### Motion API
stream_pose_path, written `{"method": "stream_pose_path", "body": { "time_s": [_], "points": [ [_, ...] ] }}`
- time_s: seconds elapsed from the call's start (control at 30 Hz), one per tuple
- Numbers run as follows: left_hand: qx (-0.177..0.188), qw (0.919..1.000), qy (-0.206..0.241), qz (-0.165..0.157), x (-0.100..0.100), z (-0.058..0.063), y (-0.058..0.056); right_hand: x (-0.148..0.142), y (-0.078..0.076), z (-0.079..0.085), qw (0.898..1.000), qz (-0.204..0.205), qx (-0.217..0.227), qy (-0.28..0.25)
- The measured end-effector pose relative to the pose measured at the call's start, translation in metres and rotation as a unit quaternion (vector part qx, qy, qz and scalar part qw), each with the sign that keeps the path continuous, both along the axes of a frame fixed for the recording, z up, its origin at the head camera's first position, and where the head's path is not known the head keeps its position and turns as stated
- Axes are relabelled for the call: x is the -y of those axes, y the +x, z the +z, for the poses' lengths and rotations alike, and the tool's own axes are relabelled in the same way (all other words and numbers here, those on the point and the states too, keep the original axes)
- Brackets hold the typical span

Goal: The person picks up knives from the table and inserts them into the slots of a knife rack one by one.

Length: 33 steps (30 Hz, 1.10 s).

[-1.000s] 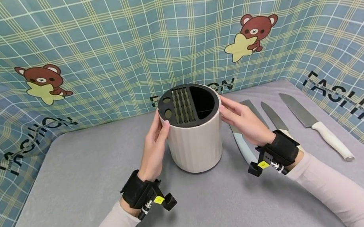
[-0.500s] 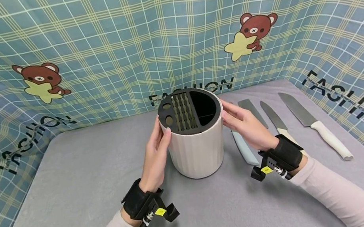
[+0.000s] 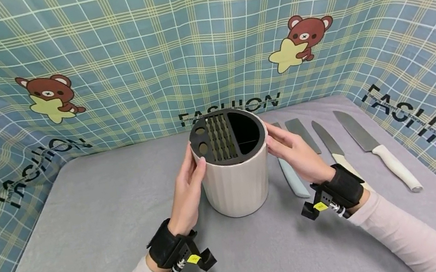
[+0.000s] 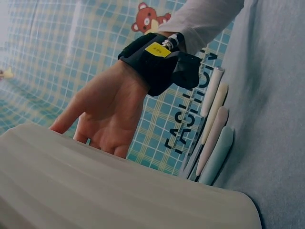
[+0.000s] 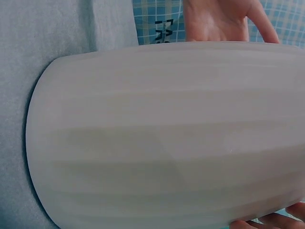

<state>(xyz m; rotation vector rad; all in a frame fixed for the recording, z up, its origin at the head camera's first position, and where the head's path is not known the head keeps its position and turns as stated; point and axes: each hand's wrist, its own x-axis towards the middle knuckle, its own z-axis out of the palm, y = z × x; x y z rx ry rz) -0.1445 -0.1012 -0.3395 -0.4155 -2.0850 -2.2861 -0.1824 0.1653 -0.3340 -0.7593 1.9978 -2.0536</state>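
A white ribbed knife block (image 3: 237, 188) with a black slotted top (image 3: 249, 154) stands upright on the grey cloth. My left hand (image 3: 185, 185) holds its left side, thumb near the front rim. On the opposite side my right hand (image 3: 299, 156) holds it below the rim, its fingers reaching along the wall. In the left wrist view the block (image 4: 95, 186) covers the fingertips of the right hand (image 4: 114, 105). Seen from the right wrist, the block wall (image 5: 167, 133) fills most of the picture, and fingertips of the left hand (image 5: 219, 19) are hidden behind it.
Several knives lie to the right of the block: a blue-handled knife (image 3: 293, 178) closest, then a broad blade (image 3: 303, 136), a narrower knife (image 3: 328, 137) and a white-handled knife (image 3: 396, 168). My right hand and forearm partly cover some. A plaid curtain (image 3: 138, 72) surrounds the cloth-covered table (image 3: 98, 223).
The knife block has slid a little toward me, with both hands on its sides moving along. The knives lie where they were.
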Motion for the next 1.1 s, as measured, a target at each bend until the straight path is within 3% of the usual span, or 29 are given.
{"method": "stream_pose_path", "body": {
  "time_s": [0.4, 0.63, 0.77, 0.93, 1.1],
  "points": [
    [-0.006, 1.0, 0.003, 0.002, 0.003, -0.001, -0.001, -0.004, -0.007, 0.0, 1.0, -0.001, -0.002, 0.024],
    [-0.01, 0.9999, 0.008, 0.005, 0.002, 0.0, -0.001, -0.012, -0.015, 0.0, 0.998, 0.022, -0.024, 0.051],
    [-0.008, 0.9999, 0.009, 0.006, 0.002, 0.0, -0.001, -0.019, -0.018, -0.001, 0.996, 0.005, -0.031, 0.086],
    [-0.005, 0.9999, 0.009, 0.007, 0.002, 0.0, -0.001, -0.035, -0.024, -0.007, 0.987, -0.019, -0.04, 0.158],
    [-0.004, 0.9999, 0.008, 0.008, 0.002, 0.0, 0.0, -0.051, -0.032, -0.02, 0.965, 0.006, -0.097, 0.242]
  ]
}}
